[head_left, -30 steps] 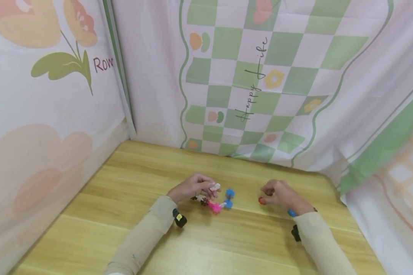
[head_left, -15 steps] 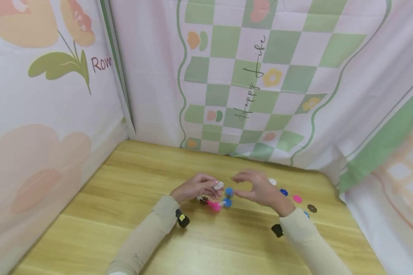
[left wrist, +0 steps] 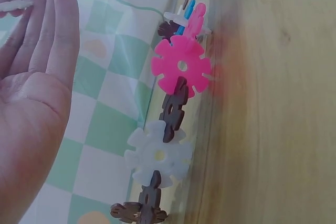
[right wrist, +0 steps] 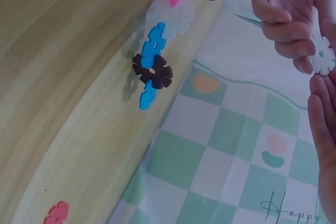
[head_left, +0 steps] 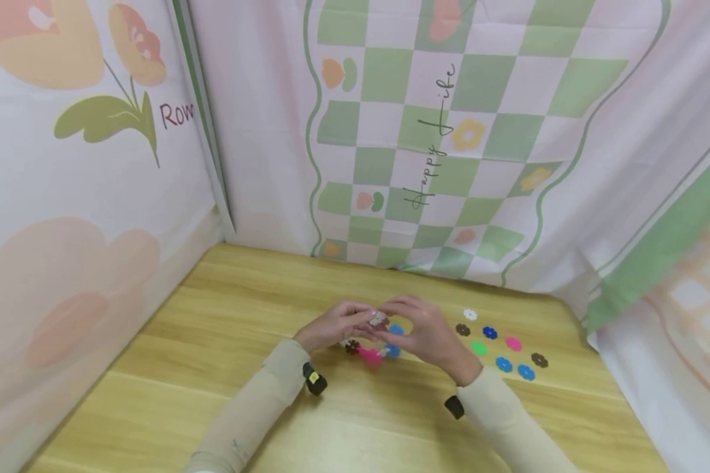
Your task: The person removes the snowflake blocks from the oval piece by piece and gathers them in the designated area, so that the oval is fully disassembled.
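Observation:
My left hand (head_left: pixel 337 322) pinches a white snowflake building disc (head_left: pixel 378 318) above the table. Opposite it, my right hand (head_left: pixel 428 332) has thumb and index finger curved about the same disc; in the right wrist view its fingertips meet the disc's (right wrist: pixel 323 57) lower edge. Just below the hands, a chain of slotted-together discs rests on the table, partly hidden in the head view. It includes a pink disc (left wrist: pixel 181 66), a white disc (left wrist: pixel 159 154), brown discs and, toward its other end, a blue disc (right wrist: pixel 153 45).
Loose discs lie on the wooden table (head_left: pixel 242 394) right of my hands, among them a green disc (head_left: pixel 478 348), a pink disc (head_left: pixel 513 343) and a brown disc (head_left: pixel 540 360). A red disc (right wrist: pixel 56 212) appears in the right wrist view. Printed curtains (head_left: pixel 426 164) border the table.
My right hand has left the red disc at the right and moved left to the white disc. My left hand has kept hold of that white disc, almost in place.

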`<state>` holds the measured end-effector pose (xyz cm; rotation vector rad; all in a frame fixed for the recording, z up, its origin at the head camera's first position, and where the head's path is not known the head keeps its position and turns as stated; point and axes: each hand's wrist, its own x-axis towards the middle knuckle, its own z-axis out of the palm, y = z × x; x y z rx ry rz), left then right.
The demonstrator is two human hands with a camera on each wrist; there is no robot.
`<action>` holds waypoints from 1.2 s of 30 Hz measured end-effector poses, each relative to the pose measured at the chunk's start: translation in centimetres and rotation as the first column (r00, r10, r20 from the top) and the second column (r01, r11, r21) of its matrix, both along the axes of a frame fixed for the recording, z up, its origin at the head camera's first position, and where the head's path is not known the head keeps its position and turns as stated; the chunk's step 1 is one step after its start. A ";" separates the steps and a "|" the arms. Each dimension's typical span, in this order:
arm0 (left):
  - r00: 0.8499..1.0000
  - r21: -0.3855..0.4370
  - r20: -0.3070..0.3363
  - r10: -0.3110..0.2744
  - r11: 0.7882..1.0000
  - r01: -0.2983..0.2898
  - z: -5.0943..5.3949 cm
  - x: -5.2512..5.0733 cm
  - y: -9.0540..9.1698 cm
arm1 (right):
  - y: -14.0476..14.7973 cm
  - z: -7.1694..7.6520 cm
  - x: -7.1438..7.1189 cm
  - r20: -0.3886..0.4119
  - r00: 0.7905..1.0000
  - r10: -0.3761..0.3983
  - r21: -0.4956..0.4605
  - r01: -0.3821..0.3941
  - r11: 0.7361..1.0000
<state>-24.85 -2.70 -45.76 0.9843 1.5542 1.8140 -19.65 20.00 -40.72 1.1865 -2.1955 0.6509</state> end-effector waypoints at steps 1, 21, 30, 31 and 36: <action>1.000 0.001 0.003 -0.002 1.000 0.002 0.0 0.0 0.0 | -0.1 -0.1 0.0 -0.009 1.000 -0.006 0.004 0.006 1.000; 0.992 -0.116 -0.087 0.090 0.988 -0.100 0.4 -0.4 -2.5 | 0.5 0.0 -2.2 0.016 1.000 -0.016 0.078 0.014 0.997; 0.872 -0.400 -0.297 0.390 0.778 -0.484 0.1 -0.6 -7.9 | 7.7 0.4 -6.3 0.262 0.926 -0.270 0.254 0.204 0.945; 0.863 -0.419 -0.299 0.407 0.757 -0.502 0.0 -0.6 -8.3 | 8.6 0.3 -6.8 0.288 0.911 -0.294 0.272 0.217 0.938; 0.857 -0.495 -0.250 0.450 0.701 -0.513 -0.9 -0.4 -9.1 | 11.8 -0.6 -8.2 0.441 0.800 -0.407 0.363 0.255 0.896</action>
